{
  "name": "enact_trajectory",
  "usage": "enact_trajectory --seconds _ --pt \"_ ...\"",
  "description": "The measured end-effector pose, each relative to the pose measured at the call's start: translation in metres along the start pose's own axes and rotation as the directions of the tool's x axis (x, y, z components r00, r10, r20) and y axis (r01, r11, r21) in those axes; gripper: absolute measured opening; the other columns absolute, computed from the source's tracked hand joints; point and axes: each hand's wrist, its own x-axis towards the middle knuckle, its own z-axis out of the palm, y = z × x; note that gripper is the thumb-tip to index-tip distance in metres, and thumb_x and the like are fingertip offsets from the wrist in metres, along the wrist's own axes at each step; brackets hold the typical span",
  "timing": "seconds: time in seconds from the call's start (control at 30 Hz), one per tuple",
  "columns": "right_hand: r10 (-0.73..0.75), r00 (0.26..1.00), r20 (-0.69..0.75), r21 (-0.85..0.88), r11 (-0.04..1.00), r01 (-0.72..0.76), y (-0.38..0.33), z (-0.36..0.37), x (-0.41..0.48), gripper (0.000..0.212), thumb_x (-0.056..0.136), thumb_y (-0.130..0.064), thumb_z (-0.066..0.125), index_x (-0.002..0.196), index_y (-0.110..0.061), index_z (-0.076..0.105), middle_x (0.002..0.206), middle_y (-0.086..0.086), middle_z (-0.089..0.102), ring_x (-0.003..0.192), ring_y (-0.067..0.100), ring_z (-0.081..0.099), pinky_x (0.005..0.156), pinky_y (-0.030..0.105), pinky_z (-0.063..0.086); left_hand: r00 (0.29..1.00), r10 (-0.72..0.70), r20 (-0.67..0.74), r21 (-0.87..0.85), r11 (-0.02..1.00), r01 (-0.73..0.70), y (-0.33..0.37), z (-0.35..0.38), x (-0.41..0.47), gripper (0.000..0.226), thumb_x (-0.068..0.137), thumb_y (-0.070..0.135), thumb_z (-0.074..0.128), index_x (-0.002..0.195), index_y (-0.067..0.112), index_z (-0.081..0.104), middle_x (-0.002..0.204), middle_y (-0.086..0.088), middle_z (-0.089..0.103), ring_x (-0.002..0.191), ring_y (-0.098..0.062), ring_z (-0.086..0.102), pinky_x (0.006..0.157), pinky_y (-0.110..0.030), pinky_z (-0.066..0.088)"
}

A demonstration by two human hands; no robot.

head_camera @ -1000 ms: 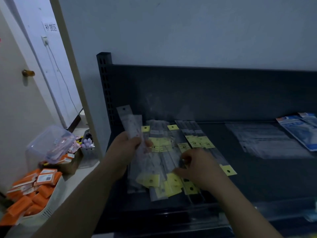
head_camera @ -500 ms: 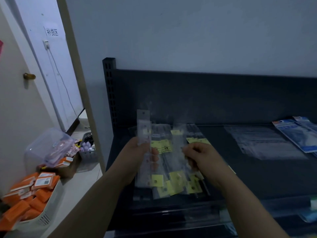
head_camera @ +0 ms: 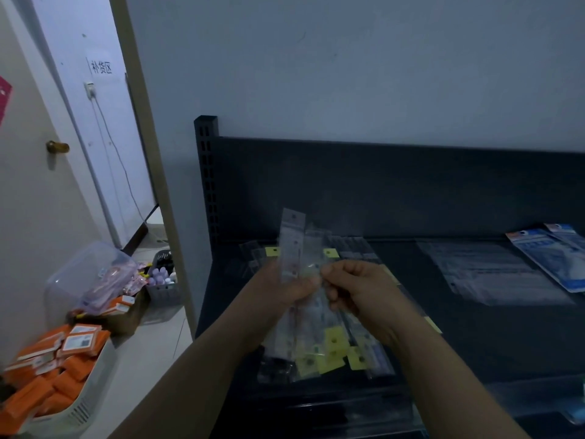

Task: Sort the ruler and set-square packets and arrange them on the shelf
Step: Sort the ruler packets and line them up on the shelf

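Hands meet above the left end of the dark shelf point(head_camera: 474, 343), both busy with a thin bunch of clear ruler packets point(head_camera: 292, 245). Left hand point(head_camera: 278, 296) has its fingers curled behind the bunch and its thumb pressed across the front. It holds the packets nearly upright, so their punched header strips rise above the knuckles. Right hand point(head_camera: 364, 289) is curled too, thumb and forefinger pinching the bunch's right edge just beside the left thumb. How many packets it has hold of cannot be told, for the plastic is blurred.

Beneath the 2 hands a loose packet pile point(head_camera: 332, 353) lies on the shelf near its front left corner, long clear sleeves fanned out with yellow tags at both near and far ends. Toward the shelf's right end, well apart from the pile, lies a flat stack of clear sleeves point(head_camera: 493, 274). At the right edge 2 blue packets point(head_camera: 547, 258) overlap each other. A dark back panel point(head_camera: 380, 191) stands behind the shelf, with a perforated post point(head_camera: 207, 172) at its left corner.

Off the shelf to the left is a pale counter point(head_camera: 142, 359). On it a white basket point(head_camera: 95, 384) holds orange boxes point(head_camera: 31, 397), a clear tub point(head_camera: 79, 274) lies tilted, and a small grey basket point(head_camera: 164, 293) holds purple bottles point(head_camera: 160, 274).
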Motion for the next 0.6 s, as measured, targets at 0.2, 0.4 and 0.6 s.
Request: enact_trajectory --seconds 0.2,0.4,0.6 --pt "-0.317 0.946 0.072 -0.612 0.735 0.292 0.02 0.007 0.011 0.023 0.096 -0.017 0.053 0.111 -0.028 0.066 0.118 -0.014 0.061 0.11 0.001 0.054 0.09 0.016 0.044 0.952 -0.074 -0.298 -0.054 0.997 0.061 -0.004 -0.029 -0.007 0.019 0.093 0.001 0.05 0.085 0.004 0.066 0.076 -0.009 0.073 0.067 -0.018 0.071 0.059 -0.031 0.058" --pt "-0.188 0.89 0.415 -0.825 0.334 0.456 0.031 0.012 0.011 0.036 0.102 -0.024 0.039 0.136 -0.023 0.05 0.145 -0.008 0.043 0.132 0.002 0.028 0.1 0.014 0.014 0.869 -0.266 -0.417 -0.166 0.962 0.215 -0.028 -0.054 -0.004 0.019 0.098 0.006 0.044 0.11 -0.003 0.056 0.1 -0.027 0.065 0.077 -0.032 0.066 0.052 -0.032 0.055" --pt "-0.219 0.955 0.202 -0.876 0.396 0.276 0.041 -0.022 0.013 0.033 0.098 -0.024 0.048 0.13 -0.026 0.057 0.144 -0.011 0.045 0.13 -0.001 0.036 0.115 0.021 0.013 0.878 -0.288 -0.383 -0.17 0.956 0.24 -0.03 -0.051 -0.003 0.017 0.098 0.001 0.042 0.098 -0.003 0.058 0.09 -0.021 0.063 0.069 -0.025 0.063 0.049 -0.031 0.055"
